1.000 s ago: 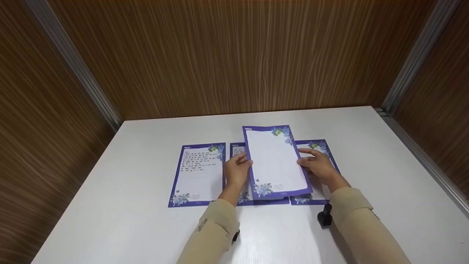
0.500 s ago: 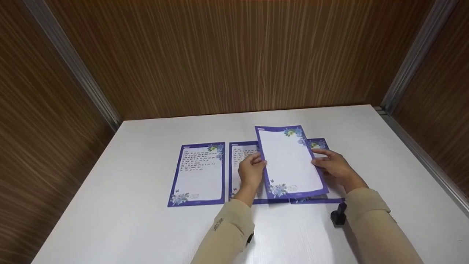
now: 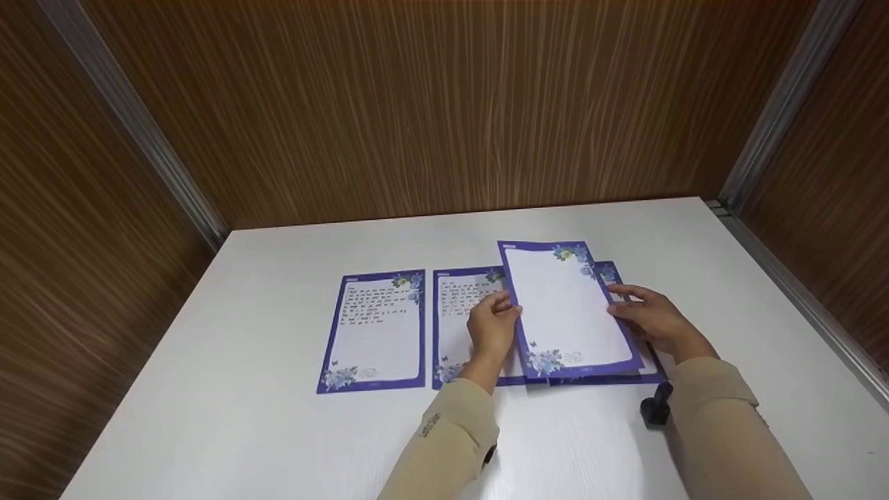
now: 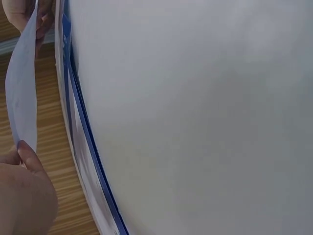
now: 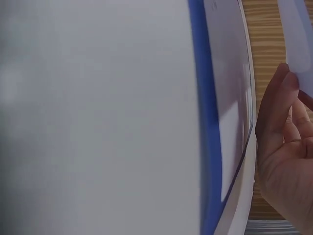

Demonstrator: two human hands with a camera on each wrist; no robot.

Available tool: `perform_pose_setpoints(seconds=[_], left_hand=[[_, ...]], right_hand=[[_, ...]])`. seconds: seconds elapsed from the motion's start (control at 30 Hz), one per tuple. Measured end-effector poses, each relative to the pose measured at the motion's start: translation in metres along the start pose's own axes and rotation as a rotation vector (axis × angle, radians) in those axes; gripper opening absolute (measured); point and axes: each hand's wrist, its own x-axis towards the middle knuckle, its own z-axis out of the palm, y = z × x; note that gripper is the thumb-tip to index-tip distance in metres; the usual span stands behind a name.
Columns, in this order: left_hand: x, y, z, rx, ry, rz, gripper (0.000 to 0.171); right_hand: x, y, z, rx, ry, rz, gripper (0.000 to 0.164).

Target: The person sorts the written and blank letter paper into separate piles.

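Note:
Both hands hold up a sheet of letter paper [image 3: 569, 312] with a purple border and blue flowers, its face blank. My left hand [image 3: 493, 326] pinches its left edge, thumb in front; my right hand [image 3: 656, 319] pinches the right edge. In the left wrist view the raised paper [image 4: 22, 93] bows slightly between the hands, apart from the table. Beneath it lies a matching sheet [image 3: 649, 364], mostly hidden. A second written sheet [image 3: 465, 333] lies in the middle, partly covered by the left hand. At the left is a third sheet [image 3: 378, 340] with handwritten lines.
The sheets lie in a row on a white table [image 3: 229, 389]. Near the right sleeve stands a small black object [image 3: 655, 410] with an upright handle. Wood-grain panels [image 3: 444, 104] close off the back and sides.
Both hands have carried the raised sheet to the right, from over the middle sheet to over the right one. More of the middle sheet's writing shows. The grip is unchanged.

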Motion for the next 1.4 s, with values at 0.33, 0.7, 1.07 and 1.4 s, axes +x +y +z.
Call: perform_pose_setpoints(seconds=[0.33,0.7,1.07,1.4], left_hand=[[-0.006,0.002,0.012,0.008,-0.035,0.001,0.029],[-0.012,0.002,0.019,0.029,-0.281,-0.093,0.047],[-0.016,0.003,0.02,0.147,-0.335,-0.106,0.048],[-0.016,0.002,0.021,0.229,-0.32,-0.098,0.046]], right_hand=[[-0.004,0.006,-0.015,0.012,-0.027,0.013,0.067],[-0.01,0.012,-0.031,0.026,0.003,0.048,0.066],[-0.01,0.013,-0.031,-0.064,0.029,0.039,0.063],[-0.008,0.013,-0.027,-0.161,0.096,0.034,0.059]])
